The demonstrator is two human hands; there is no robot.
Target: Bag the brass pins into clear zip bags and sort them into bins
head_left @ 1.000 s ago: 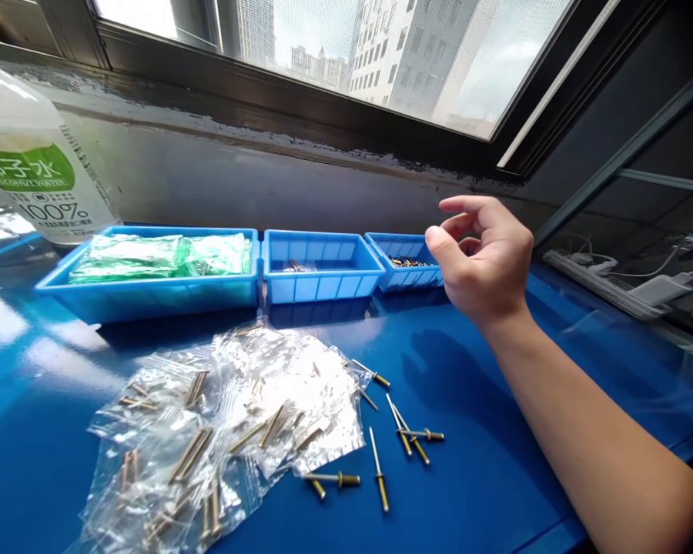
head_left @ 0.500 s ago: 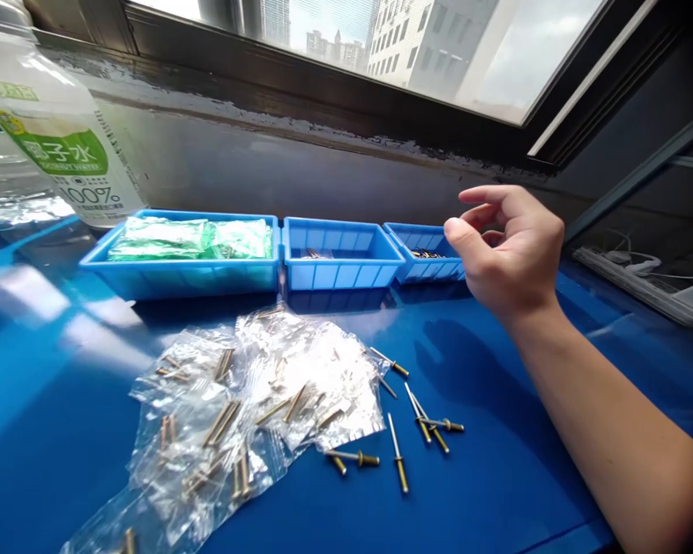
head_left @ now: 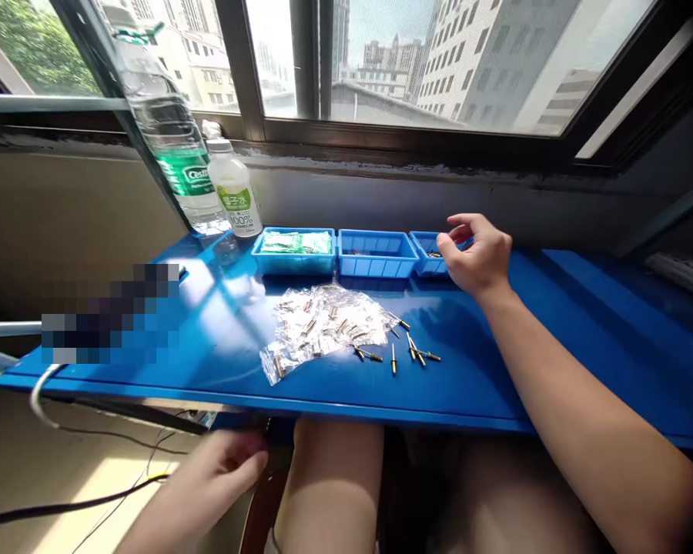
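Your right hand (head_left: 478,258) is raised by the right-hand bin (head_left: 430,266), hiding its far right end; you have the fingers loosely curled, with a gap between thumb and forefinger and nothing visible in them. Whether the hand touches the bin, I cannot tell. Small dark pieces lie inside that bin. Your left hand (head_left: 225,469) is low, below the front edge of the blue table (head_left: 473,388) and beside your leg (head_left: 338,488); its fingers are bent in and blurred, so I cannot tell how far open they are or whether they hold anything. On the table before you, loose rivets (head_left: 393,362) lie just right of the clear plastic bags (head_left: 323,327), which have more metal pieces in them. Green packets (head_left: 289,243) fill the left-hand bin (head_left: 294,266).
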